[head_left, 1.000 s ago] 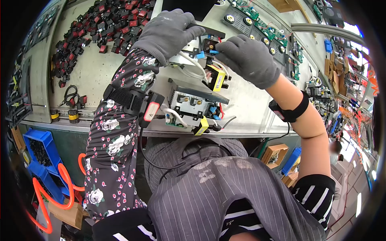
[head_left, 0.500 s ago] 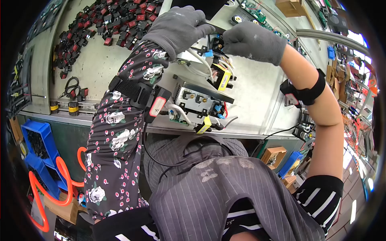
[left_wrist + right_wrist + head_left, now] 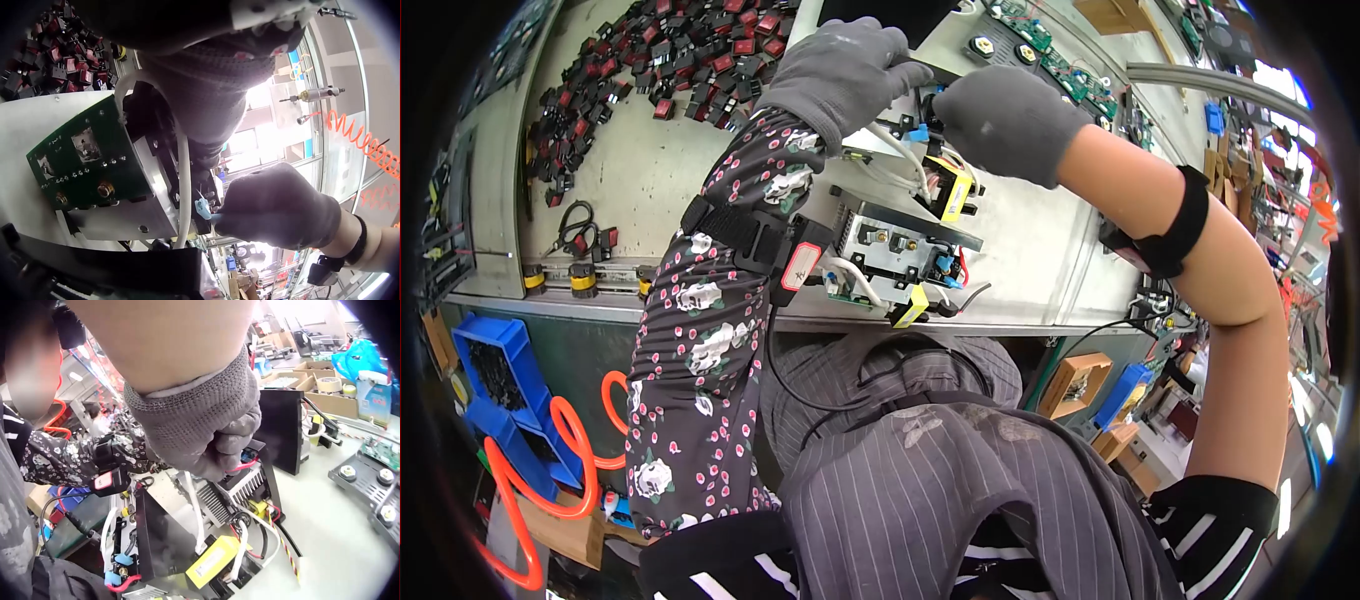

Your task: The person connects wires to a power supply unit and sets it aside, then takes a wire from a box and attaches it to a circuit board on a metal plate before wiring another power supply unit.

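Observation:
My gloved left hand (image 3: 840,80) grips the far side of an electronic unit with a green circuit board (image 3: 75,156), a metal heat sink (image 3: 253,487) and a yellow-labelled part (image 3: 955,190). At the unit's right end, my gloved right hand (image 3: 1005,125) has its fingers curled, pinching a blue-sleeved wire terminal. In the left wrist view, another blue terminal (image 3: 202,209) sits right beside these fingertips. A red wire (image 3: 247,465) runs out from under the right hand in the right wrist view. Most of the pinched terminal is hidden by the glove.
A similar unit (image 3: 890,255) lies nearer the table's front edge. Red-and-black rocker switches (image 3: 700,60) are heaped at the back left, with scissors (image 3: 578,228) below them. Black trays with circuit boards (image 3: 1050,70) stand at the back right. Blue bins (image 3: 500,365) are below the left edge.
My right hand first moved right and up, then came back slightly left and down, its elbow swinging outward. The left hand shifted a little right and keeps its grip on the unit.

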A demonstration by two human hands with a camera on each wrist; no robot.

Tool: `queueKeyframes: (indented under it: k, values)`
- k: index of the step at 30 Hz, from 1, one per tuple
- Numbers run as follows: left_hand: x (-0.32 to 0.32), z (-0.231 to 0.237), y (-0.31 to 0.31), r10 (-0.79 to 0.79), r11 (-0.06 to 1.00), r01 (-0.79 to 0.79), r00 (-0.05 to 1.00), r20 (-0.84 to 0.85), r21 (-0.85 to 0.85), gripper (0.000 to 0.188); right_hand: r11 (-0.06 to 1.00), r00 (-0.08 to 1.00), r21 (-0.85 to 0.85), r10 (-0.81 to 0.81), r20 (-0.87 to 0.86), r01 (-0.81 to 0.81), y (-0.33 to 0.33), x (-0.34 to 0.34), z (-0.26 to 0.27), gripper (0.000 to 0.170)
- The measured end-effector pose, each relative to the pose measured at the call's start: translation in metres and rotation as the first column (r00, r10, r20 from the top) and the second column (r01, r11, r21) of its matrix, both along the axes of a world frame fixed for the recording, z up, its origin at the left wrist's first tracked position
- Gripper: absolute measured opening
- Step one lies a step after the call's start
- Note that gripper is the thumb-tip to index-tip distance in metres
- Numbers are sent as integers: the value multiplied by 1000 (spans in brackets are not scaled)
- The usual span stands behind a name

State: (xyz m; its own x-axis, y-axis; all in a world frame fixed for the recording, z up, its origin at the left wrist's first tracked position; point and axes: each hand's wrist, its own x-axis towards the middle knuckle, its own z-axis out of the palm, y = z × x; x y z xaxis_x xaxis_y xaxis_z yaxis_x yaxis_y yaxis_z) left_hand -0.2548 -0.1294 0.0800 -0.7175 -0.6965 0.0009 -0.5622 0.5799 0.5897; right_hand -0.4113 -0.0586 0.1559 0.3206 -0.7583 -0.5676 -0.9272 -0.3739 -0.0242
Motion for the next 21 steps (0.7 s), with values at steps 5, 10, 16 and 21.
queueKeyframes:
  k: [5, 10, 16, 21]
  values:
    - [3, -13, -3, 36, 956, 36, 971, -237, 293, 29, 995, 995, 47, -81, -53, 84, -3, 1, 3, 19]
    - [27, -44, -7, 290, 661, 173, 839, -461, 730, 29, 929, 996, -364, -44, 76, 69, 27, 9, 13, 19]
    - [26, -33, 8, 331, 745, 41, 844, -422, 666, 28, 859, 967, -466, 254, 25, -214, 31, 15, -24, 15]
    - [28, -28, 11, 371, 728, -29, 857, -358, 685, 29, 907, 936, -340, -133, 325, 247, 14, 11, -10, 10]
